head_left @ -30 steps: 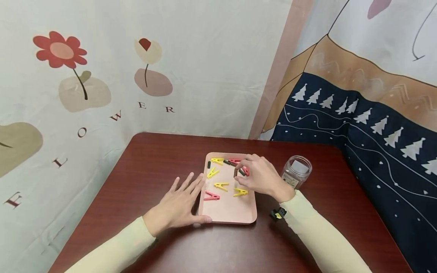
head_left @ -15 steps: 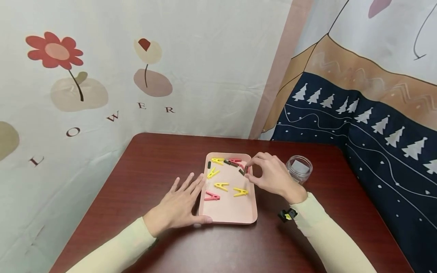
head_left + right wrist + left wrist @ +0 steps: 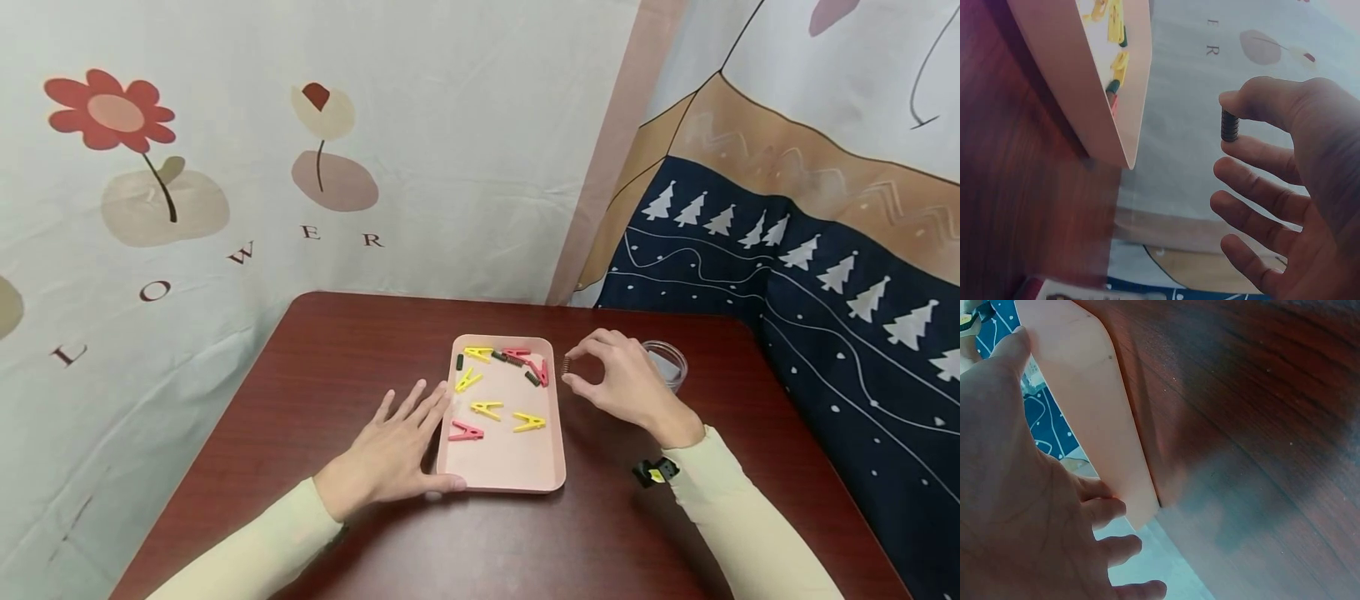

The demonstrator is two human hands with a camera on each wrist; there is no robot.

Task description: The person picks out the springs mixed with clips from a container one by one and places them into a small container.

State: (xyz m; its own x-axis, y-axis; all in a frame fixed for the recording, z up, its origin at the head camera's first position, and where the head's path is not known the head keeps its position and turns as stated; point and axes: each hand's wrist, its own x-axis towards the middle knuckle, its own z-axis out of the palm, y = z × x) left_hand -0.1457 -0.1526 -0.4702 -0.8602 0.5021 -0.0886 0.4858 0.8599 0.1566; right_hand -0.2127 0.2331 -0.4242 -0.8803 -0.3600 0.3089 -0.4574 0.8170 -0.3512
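My right hand [image 3: 630,379] pinches a small dark coil spring [image 3: 1229,127] by its ends between thumb and forefinger, just off the right side of a pink tray [image 3: 501,462]. In the right wrist view the other fingers are spread apart. My left hand [image 3: 390,454] has its fingers stretched out and touches the tray's left side, the thumb at the near left corner. Inside the tray lie several yellow clips [image 3: 529,422], several pink-red clips [image 3: 467,432] and several dark springs, such as one green spring [image 3: 532,379] near the right wall.
A clear open jar [image 3: 671,367] stands right of the tray, partly hidden behind my right hand. The brown table [image 3: 360,333] ends at a printed curtain [image 3: 465,167] behind. A small black and yellow device [image 3: 656,472] sits at my right wrist.
My right hand lifts the spring out of the tray's upper right part and carries it rightward past the rim. The left hand stays at the tray.
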